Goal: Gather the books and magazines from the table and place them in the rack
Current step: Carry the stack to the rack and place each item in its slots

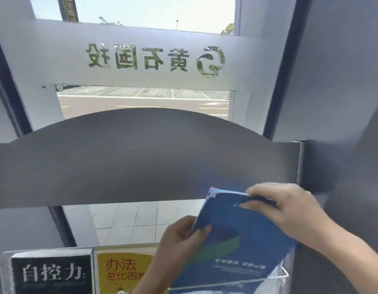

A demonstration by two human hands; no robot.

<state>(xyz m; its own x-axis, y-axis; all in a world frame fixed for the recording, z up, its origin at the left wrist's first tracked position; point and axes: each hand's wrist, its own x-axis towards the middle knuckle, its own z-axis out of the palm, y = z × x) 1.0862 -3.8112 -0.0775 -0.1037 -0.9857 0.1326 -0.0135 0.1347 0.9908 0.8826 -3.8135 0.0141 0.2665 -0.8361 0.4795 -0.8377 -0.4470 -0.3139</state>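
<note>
Holding a blue magazine (243,234) between both hands, above the right end of the rack (279,274). Right hand (290,206) closed over the top edge, fingers curled down on the cover, thumb hidden behind. Left hand (181,236) pinching the left edge lower down, thumb on the cover, remaining fingers behind. Both a firm grip, nothing else held. Tilted, top corner leaning left, bottom edge dipping toward the clear front lip of the rack; possibly already inside the slot, though motion blur makes that hard to tell.

Beside it, to the left, standing upright in the same rack row: a black book (52,272) with white lettering and, touching its right side, a yellow book (122,270), partly covered by the left forearm. Behind, a dark curved panel (141,155), and beyond that a glass window (141,58) with frosted lettering, looking onto a road.

Judging progress: well along, with two books seated and this magazine about to join them. Left to do: lowering and straightening the magazine into its slot, then letting go. No bench in view, so no telling whether more items wait there.
</note>
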